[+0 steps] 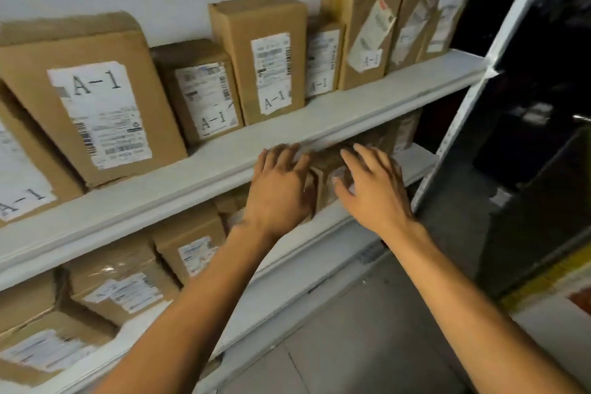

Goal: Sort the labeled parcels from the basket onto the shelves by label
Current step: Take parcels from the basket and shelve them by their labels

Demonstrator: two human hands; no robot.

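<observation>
Your left hand (pixel 281 189) and right hand (pixel 372 192), fingers spread, seem to press the parcel (pixel 326 182); push it squarely back from the lower shelf (pixel 415 163) front edge.

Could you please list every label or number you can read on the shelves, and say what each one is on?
"A-1": white label on the big brown cardboard box, upper shelf.
"A-1": leaning box at far left.
"A-1": short brown box.
"A-1": tall brown box.
"A-1": narrow box.
"A-1": angled box.
Fine print, barcodes and lower-shelf labels: too blurred to read.
</observation>
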